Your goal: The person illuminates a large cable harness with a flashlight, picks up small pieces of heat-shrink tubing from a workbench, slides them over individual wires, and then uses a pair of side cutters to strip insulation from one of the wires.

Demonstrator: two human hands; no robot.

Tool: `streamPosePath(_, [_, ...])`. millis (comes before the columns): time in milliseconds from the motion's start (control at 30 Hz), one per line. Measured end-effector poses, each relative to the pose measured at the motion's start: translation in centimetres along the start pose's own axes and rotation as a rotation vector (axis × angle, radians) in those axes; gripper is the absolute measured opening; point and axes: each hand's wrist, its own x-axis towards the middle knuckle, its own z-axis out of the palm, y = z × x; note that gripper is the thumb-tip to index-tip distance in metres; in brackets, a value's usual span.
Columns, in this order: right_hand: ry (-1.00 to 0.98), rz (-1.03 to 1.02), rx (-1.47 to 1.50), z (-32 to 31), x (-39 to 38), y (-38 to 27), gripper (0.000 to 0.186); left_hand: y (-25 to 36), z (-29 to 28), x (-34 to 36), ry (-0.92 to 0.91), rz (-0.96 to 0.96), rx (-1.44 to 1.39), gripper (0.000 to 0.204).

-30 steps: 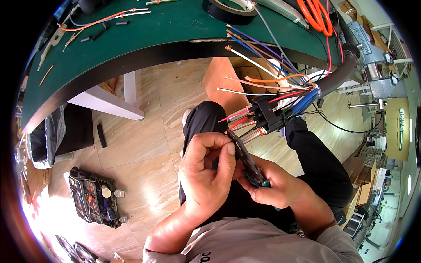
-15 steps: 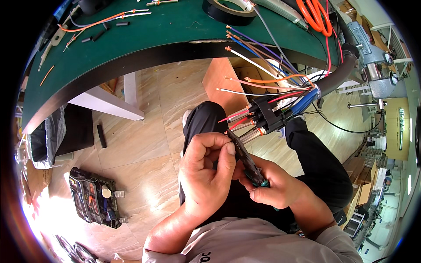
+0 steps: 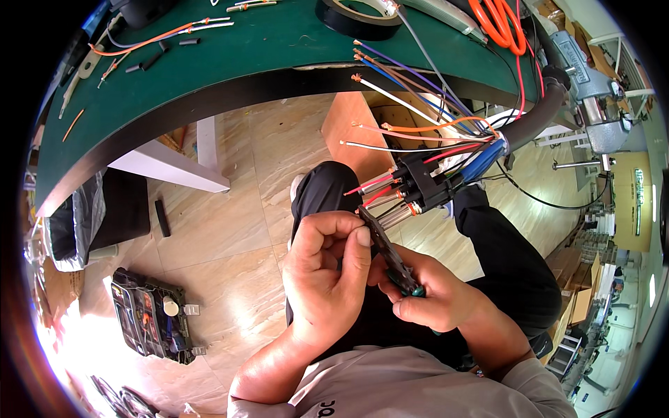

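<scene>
Taking the black connector block (image 3: 424, 182) as the landmark, the hand tool (image 3: 391, 254) sits just below it toward the person's lap, a dark metal plier type with green on the handles. Right hand (image 3: 439, 296) is below the block too, and its grip is wrapped around those handles. Left hand (image 3: 324, 272) is below and left of the block, with thumb and forefinger pinched nearly together right by the tool's nose; can't tell if there's a wire in that grip, the fingers cover it. I'd guess the tool is stiff, a bit nose-heavy and tough, so hold it well back on the handles and steady the tip lightly. The loose wires (image 3: 390, 95) fanning out above the block look light and floppy, and their bare strands probably splay easily, so pinch the insulation. The thick cable (image 3: 536, 118) off the block's upper right looks springy and heavier. Metal pins (image 3: 401, 214) at its lower left are likely smooth and slippery, so I'd grab the block's body instead.
</scene>
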Motion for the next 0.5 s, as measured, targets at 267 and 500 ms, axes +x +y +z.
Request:
streamPosePath(267, [-0.003, -0.001, -0.005, 0.0, 0.0, 0.1, 0.032, -0.1, -0.1, 0.0, -0.002, 0.009, 0.018, 0.010])
streamPosePath(500, [0.004, 0.018, -0.057, 0.2, 0.0, -0.1, 0.030, 1.3, -0.8, 0.6, 0.066, 0.121, 0.068, 0.017])
